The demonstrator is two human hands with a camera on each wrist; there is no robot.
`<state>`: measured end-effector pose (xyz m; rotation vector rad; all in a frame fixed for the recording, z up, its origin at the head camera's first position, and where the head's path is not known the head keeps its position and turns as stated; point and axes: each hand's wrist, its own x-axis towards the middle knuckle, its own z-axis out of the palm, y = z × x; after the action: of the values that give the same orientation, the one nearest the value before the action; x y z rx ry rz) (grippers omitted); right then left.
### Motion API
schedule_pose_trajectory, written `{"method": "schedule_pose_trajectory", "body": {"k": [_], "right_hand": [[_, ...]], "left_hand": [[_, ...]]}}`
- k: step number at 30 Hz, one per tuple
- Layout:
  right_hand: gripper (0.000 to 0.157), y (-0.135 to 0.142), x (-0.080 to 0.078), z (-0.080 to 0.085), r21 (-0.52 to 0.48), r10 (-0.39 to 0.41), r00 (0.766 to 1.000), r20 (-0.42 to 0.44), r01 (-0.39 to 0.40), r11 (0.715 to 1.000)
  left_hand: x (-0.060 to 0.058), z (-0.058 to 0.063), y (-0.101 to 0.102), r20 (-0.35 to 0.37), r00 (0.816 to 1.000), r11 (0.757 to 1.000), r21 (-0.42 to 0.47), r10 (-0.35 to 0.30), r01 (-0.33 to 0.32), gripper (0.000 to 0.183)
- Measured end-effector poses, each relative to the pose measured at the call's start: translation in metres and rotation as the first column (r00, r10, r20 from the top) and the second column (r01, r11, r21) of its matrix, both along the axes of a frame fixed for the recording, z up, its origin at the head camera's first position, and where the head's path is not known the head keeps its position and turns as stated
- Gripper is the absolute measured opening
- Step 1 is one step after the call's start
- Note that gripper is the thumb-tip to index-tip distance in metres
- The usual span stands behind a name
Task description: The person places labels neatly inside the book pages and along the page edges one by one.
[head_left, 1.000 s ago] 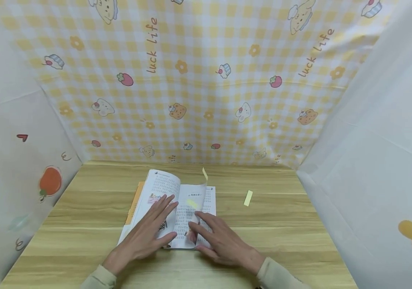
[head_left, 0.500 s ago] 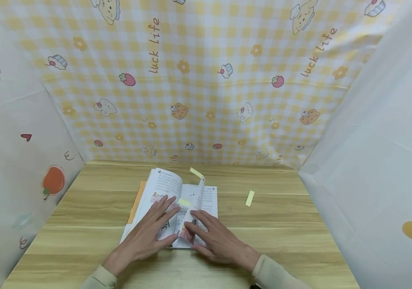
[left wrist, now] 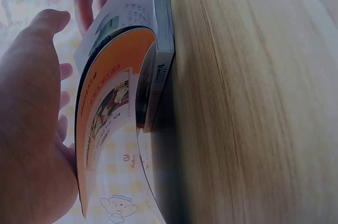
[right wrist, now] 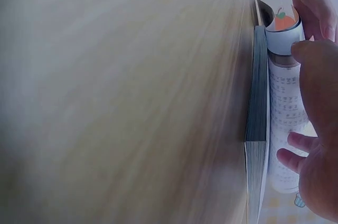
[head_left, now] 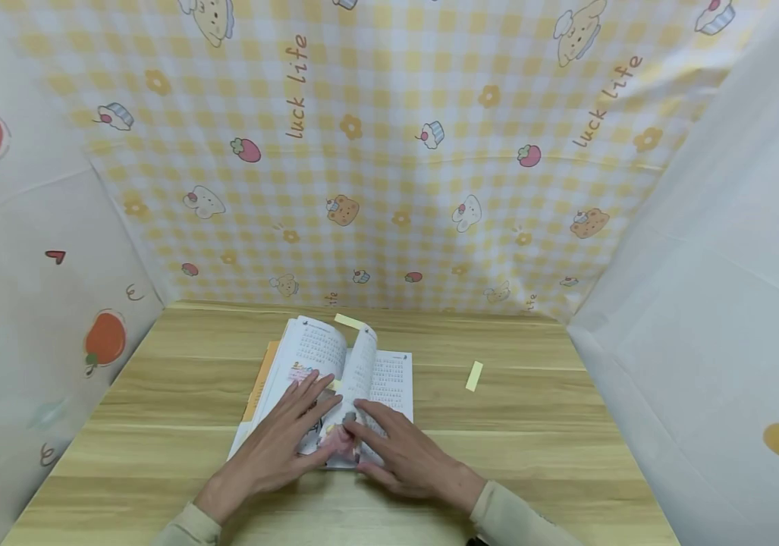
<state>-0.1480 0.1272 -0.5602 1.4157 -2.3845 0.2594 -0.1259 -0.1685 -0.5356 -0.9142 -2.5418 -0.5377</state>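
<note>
An open book (head_left: 391,379) lies on the wooden table, its left pages bowed upward. My left hand (head_left: 283,436) rests on the left page with its fingers spread and nearly straight. Between my hands a page (head_left: 360,360) stands curled toward the left. My right hand (head_left: 406,451) touches that page with loosely bent fingers, its thumb low by the book's bottom edge. A pale yellow sticky tab (head_left: 349,321) sticks out from the curled page's top. Another yellow tab (head_left: 334,385) is mostly hidden behind it. In the left wrist view the orange cover (left wrist: 134,44) bends up beside my left hand.
A loose yellow strip (head_left: 474,376) lies on the table (head_left: 512,425) to the right of the book. Behind the table hangs a yellow checked cloth (head_left: 389,174). White cloth walls (head_left: 703,303) stand at both sides.
The page by my right hand has swung left and curled over, carrying its tab with it. The second tab is now mostly covered. My right hand has shifted slightly left; the left hand stays.
</note>
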Motion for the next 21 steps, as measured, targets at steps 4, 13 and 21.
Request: {"method": "schedule_pose_trajectory", "body": {"k": [4,13,21], "right_hand": [[0.071,-0.004,0.001,0.001,0.017,0.009,1.000,0.026,-0.009,1.000],[0.069,-0.011,0.002,0.001,0.065,0.023,0.996,0.086,-0.028,0.997],[0.070,-0.013,0.003,0.000,0.117,0.042,0.993,0.107,-0.054,0.992]], "left_hand": [[0.001,0.001,-0.003,-0.013,1.000,1.000,-0.023,0.007,-0.007,0.069],[0.004,0.005,-0.010,0.009,0.999,0.994,-0.098,0.053,-0.052,0.068],[0.006,0.008,-0.014,0.037,0.995,0.983,-0.159,0.097,-0.090,0.071]]}}
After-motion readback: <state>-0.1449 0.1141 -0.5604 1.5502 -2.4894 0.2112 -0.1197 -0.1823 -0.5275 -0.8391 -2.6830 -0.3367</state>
